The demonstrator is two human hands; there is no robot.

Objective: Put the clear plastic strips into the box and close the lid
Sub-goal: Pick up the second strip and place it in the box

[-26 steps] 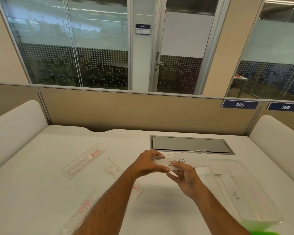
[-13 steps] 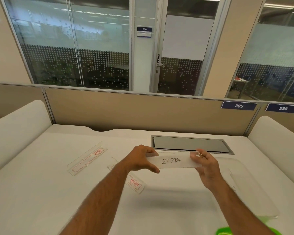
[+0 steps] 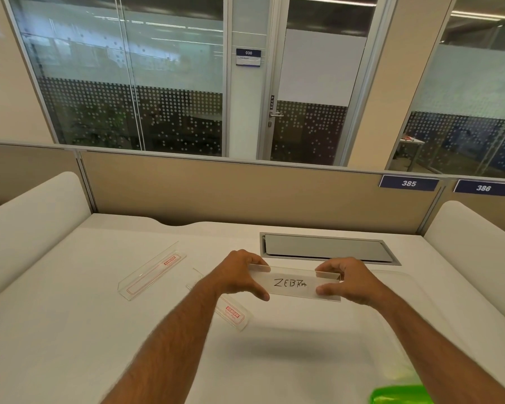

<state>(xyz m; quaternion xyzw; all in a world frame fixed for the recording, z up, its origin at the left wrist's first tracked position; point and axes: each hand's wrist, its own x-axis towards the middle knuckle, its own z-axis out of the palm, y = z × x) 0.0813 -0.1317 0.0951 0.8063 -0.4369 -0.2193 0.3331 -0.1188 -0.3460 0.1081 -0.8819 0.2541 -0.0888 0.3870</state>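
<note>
A clear plastic strip with a white card reading "ZEBRA" (image 3: 292, 283) is held level above the white desk, one end in my left hand (image 3: 238, 279), the other in my right hand (image 3: 349, 282). The clear plastic box (image 3: 426, 313) lies open on the desk to the right, partly under my right forearm. Two more clear strips lie on the desk: one with red print at the left (image 3: 152, 271), another (image 3: 231, 312) partly hidden beneath my left wrist. A green lid corner (image 3: 397, 395) shows at the bottom right.
A grey cable hatch (image 3: 327, 247) is set into the desk behind my hands. A beige partition (image 3: 231, 193) runs along the desk's far edge, and white padded dividers (image 3: 32, 217) flank both sides.
The strip has been turned flat so its "ZEBRA" card faces up, and my right hand has shifted from under its middle to its right end. The view has tilted up slightly.
</note>
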